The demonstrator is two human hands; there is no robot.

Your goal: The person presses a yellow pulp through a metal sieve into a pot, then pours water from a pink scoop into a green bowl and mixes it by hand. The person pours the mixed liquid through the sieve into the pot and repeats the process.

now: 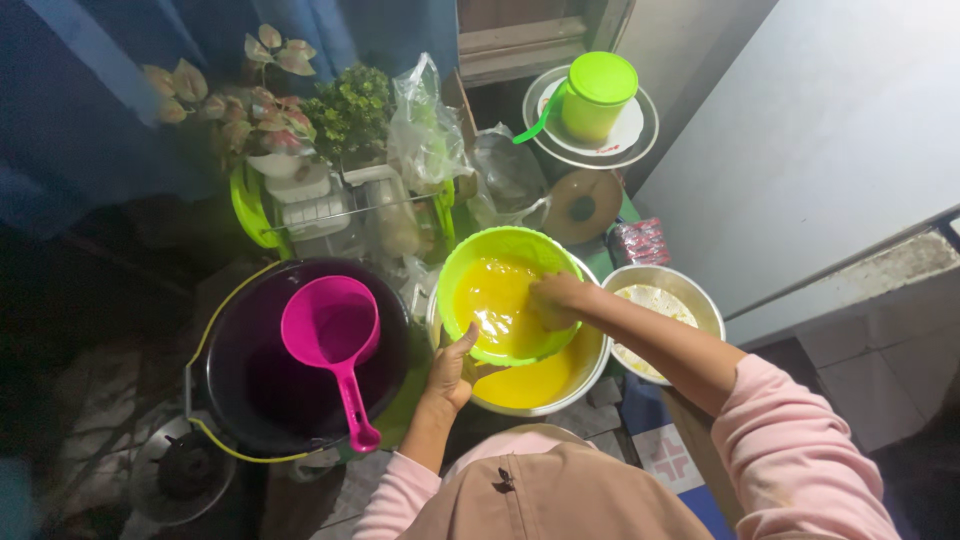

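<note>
A lime-green strainer bowl (pixel 470 262) coated with yellow liquid sits tilted over a metal basin (pixel 590 370) that holds more of the yellow liquid (pixel 530 383). My left hand (pixel 447 378) grips the green bowl's near rim from below. My right hand (pixel 556 300) is inside the bowl, fingers pressed into the yellow pulp. Both arms wear pink sleeves.
A dark bucket (pixel 250 390) with a pink dipper (pixel 335 335) floating in it stands to the left. A second metal bowl (pixel 690 295) with pale residue is on the right. Behind are a green lidded jug (pixel 597 95) on plates, plastic bags, potted plants (pixel 270 110) and a wall.
</note>
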